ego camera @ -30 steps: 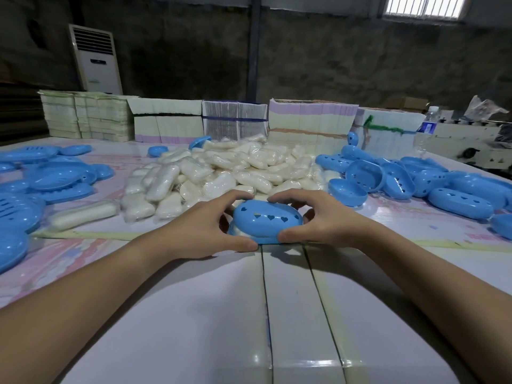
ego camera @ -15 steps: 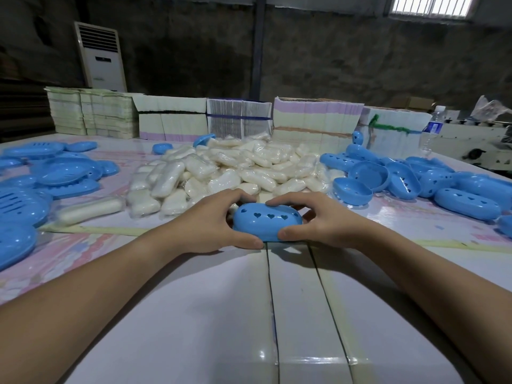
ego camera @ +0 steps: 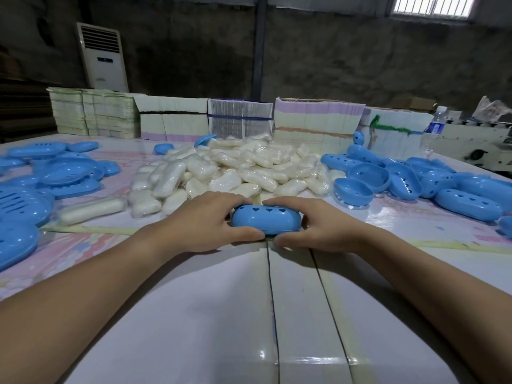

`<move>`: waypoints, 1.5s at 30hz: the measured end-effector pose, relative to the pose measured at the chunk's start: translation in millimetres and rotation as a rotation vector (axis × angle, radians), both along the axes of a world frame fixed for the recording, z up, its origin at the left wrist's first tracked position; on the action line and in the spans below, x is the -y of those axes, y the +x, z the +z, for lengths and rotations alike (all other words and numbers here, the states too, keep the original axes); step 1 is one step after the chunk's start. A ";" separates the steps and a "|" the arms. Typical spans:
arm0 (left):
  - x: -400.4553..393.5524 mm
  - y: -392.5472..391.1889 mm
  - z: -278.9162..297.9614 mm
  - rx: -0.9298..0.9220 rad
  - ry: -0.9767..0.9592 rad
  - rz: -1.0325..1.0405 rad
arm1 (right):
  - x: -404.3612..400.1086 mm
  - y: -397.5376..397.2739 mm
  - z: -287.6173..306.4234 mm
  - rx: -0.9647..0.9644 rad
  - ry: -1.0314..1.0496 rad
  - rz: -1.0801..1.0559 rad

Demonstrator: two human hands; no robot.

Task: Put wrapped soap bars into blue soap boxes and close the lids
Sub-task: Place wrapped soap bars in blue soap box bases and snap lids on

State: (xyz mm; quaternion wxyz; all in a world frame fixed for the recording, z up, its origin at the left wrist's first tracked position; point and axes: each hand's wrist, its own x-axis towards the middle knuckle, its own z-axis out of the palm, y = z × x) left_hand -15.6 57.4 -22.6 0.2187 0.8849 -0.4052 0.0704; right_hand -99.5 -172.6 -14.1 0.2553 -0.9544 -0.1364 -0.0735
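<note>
A blue soap box (ego camera: 266,219) with heart-shaped holes in its lid lies on the table in front of me, lid down on its base. My left hand (ego camera: 206,220) grips its left end, thumb at the near edge and fingers curled over the far side. My right hand (ego camera: 310,223) grips the right end the same way. Just behind the box lies a heap of wrapped white soap bars (ego camera: 235,171). What is inside the box is hidden.
Blue box bases (ego camera: 353,192) and lids (ego camera: 468,203) are piled at the right. Flat blue trays (ego camera: 63,169) lie at the left, with one long wrapped bar (ego camera: 91,210) near them. Stacks of flat cartons (ego camera: 315,120) line the table's far edge, beside a water bottle (ego camera: 435,126).
The lid has come down flat onto the base between my two hands. Both hands stay on the box's ends.
</note>
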 end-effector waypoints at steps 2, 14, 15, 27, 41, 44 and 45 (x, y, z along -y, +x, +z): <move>1.0 0.2 -1.7 0.013 -0.002 0.007 | 0.0 1.3 -0.5 0.075 -0.051 -0.010; 0.3 4.8 -6.2 0.100 -0.186 -0.095 | 4.9 2.2 3.7 0.222 -0.011 -0.034; -0.1 4.3 -6.2 0.105 -0.191 -0.103 | 5.3 1.7 3.3 0.193 0.027 -0.033; 1.5 -7.2 -3.9 0.289 -0.275 -0.177 | 0.0 -8.7 6.8 -0.057 0.327 0.054; -4.4 18.8 -14.1 0.155 -0.280 -0.154 | 111.1 -105.4 40.0 0.231 0.506 -0.435; -3.0 31.8 -22.0 0.186 -0.223 -0.152 | 156.5 -137.5 27.4 0.212 0.306 -0.674; -2.5 41.1 -30.1 0.176 -0.223 -0.151 | 172.1 -148.9 20.7 0.188 0.209 -0.773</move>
